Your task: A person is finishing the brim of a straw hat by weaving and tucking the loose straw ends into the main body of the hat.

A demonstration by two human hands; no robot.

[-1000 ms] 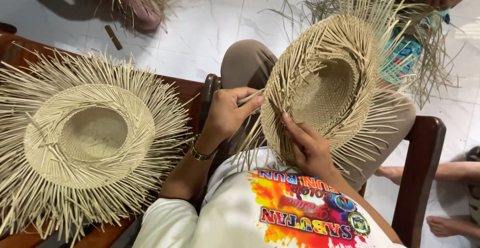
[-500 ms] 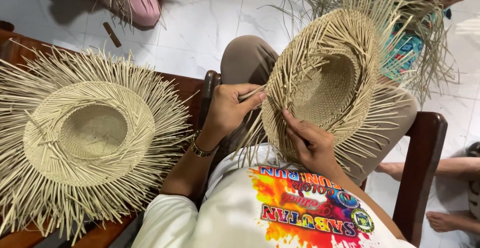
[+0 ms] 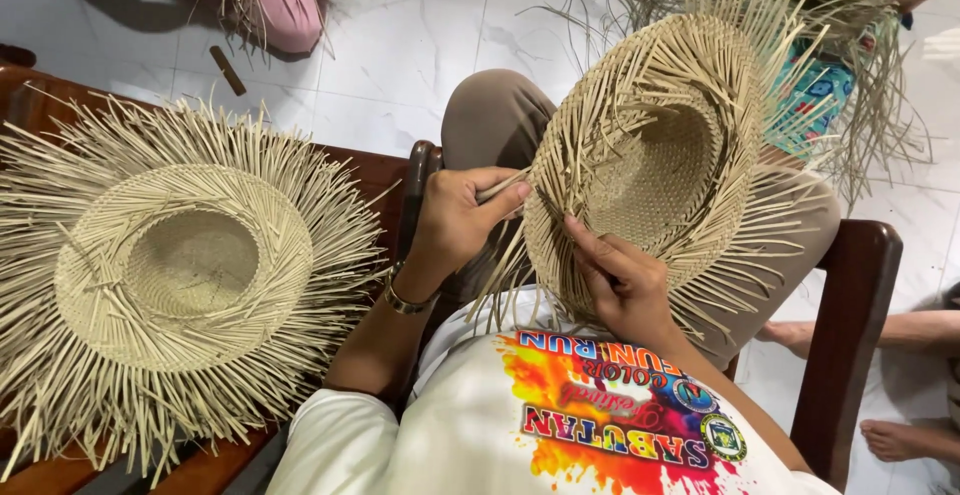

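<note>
A half-woven straw hat (image 3: 660, 155) with loose strips around its brim rests tilted on my lap. My left hand (image 3: 455, 220) pinches a loose straw strip (image 3: 500, 187) at the brim's left edge. My right hand (image 3: 620, 275) grips the near side of the brim, fingers pressed on the weave. A bracelet circles my left wrist.
A second unfinished straw hat (image 3: 185, 265) lies crown-down on a wooden seat (image 3: 385, 170) to my left. A wooden armrest (image 3: 850, 335) stands at my right. Other people sit on the white tiled floor (image 3: 420, 45) with more straw work; bare feet (image 3: 900, 440) at right.
My left hand has drawn the strip slightly toward the brim, and my right hand has shifted a little along the near edge. The hat stays in place.
</note>
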